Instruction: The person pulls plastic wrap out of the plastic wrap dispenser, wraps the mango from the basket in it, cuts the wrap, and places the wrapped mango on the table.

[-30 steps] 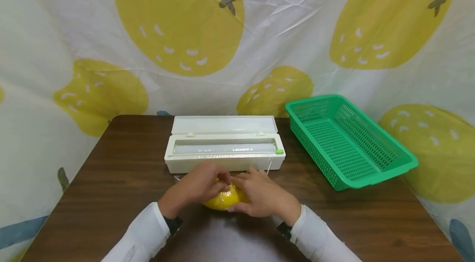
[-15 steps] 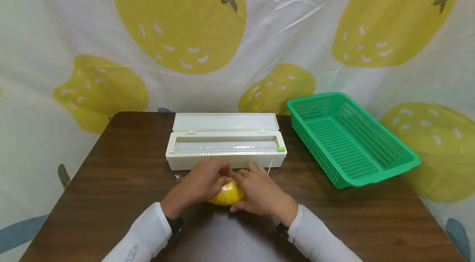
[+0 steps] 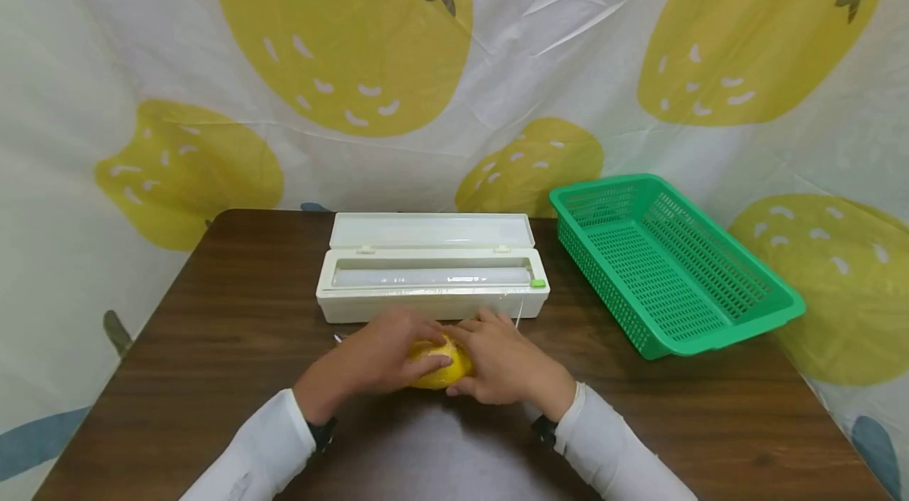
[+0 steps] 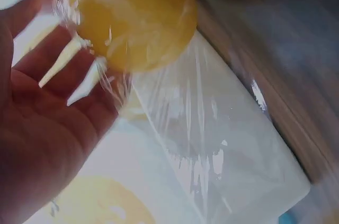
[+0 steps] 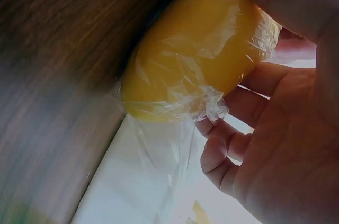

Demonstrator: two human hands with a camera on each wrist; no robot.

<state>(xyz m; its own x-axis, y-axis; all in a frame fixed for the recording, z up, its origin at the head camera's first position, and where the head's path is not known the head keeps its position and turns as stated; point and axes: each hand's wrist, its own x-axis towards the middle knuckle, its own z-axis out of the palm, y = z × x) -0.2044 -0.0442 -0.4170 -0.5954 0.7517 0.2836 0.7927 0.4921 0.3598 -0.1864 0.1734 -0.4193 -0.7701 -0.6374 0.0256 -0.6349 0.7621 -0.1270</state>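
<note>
A yellow oval fruit [image 3: 460, 365] wrapped in cling film rests at the middle of the table, between both hands. My left hand [image 3: 383, 351] grips it from the left, with the thumb across its near side. From the right, my right hand [image 3: 507, 363] holds it between thumb and fingers. Crumpled film gathers near the fingertips on the fruit [image 5: 196, 49] in the right wrist view. A sheet of cling film [image 4: 198, 107] stretches from the fruit toward the white wrap dispenser [image 3: 398, 310] in the left wrist view. The hands hide part of the fruit.
The dispenser stands just behind the hands, lid [image 3: 433, 231] raised, a film roll [image 3: 426, 277] inside and a green slider [image 3: 537, 284] at its right end. A green plastic basket [image 3: 600, 280] stands at the back right of the brown table [image 3: 177, 375]. A lemon-print cloth hangs behind.
The left thumb has straightened across the fruit's near side. Both hands stay around the fruit. The view has tilted slightly; dispenser and basket stay in place.
</note>
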